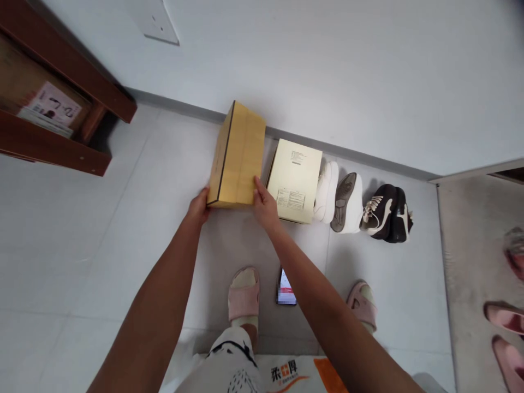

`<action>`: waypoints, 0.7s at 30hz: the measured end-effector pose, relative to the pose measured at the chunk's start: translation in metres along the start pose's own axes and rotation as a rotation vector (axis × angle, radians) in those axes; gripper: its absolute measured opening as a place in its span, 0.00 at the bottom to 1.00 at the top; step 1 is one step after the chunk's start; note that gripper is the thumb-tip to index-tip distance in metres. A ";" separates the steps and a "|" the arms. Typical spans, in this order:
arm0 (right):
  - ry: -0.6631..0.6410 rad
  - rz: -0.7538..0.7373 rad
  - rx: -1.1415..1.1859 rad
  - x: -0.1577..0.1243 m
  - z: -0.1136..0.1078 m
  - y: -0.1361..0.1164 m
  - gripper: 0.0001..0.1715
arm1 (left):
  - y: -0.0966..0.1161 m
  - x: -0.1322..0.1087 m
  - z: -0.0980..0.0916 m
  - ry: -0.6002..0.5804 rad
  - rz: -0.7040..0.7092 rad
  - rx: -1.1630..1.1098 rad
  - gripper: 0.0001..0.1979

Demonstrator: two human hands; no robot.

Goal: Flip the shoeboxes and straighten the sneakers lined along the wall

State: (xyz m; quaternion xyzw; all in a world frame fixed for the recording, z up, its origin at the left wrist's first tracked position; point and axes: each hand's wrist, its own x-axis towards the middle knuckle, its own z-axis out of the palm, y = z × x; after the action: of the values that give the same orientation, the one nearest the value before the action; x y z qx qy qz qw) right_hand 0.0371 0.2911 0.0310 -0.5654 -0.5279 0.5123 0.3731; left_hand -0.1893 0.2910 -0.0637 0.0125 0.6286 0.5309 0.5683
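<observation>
Both of my hands grip a yellow shoebox point(245, 155) by its near end, close to the wall. My left hand point(198, 206) is at the near left corner, fingers partly hidden by the box. On the right side, my right hand point(264, 204) presses with its thumb on top. The box looks closed and tilted. Right beside it lies a cream box point(297, 177) with printed labels. White shoes point(326, 191) stand next to that, one of them a white shoe on its side point(347, 202) showing a grey sole. Dark brown sneakers point(385, 213) end the row.
A phone point(286, 286) with a lit screen lies on the tiles between my pink slippers point(244, 295). At upper left is a brown wooden frame point(94, 158) around a cardboard carton point(36, 87). Pink footwear point(507, 316) sits past the doorway edge, right.
</observation>
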 end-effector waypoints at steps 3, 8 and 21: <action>0.010 -0.013 -0.023 0.002 0.001 0.007 0.33 | 0.014 -0.012 -0.009 -0.061 0.035 -0.053 0.18; -0.011 0.043 -0.080 0.005 0.010 0.002 0.39 | 0.042 -0.033 -0.022 -0.204 0.174 -0.058 0.26; -0.271 0.190 -0.080 0.011 0.031 0.029 0.32 | 0.053 -0.024 -0.037 -0.077 0.417 0.165 0.33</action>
State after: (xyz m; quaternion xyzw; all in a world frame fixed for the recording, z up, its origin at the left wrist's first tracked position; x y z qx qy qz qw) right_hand 0.0120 0.2930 -0.0054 -0.5528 -0.5376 0.5955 0.2255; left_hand -0.2386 0.2751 -0.0188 0.2088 0.6317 0.5826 0.4668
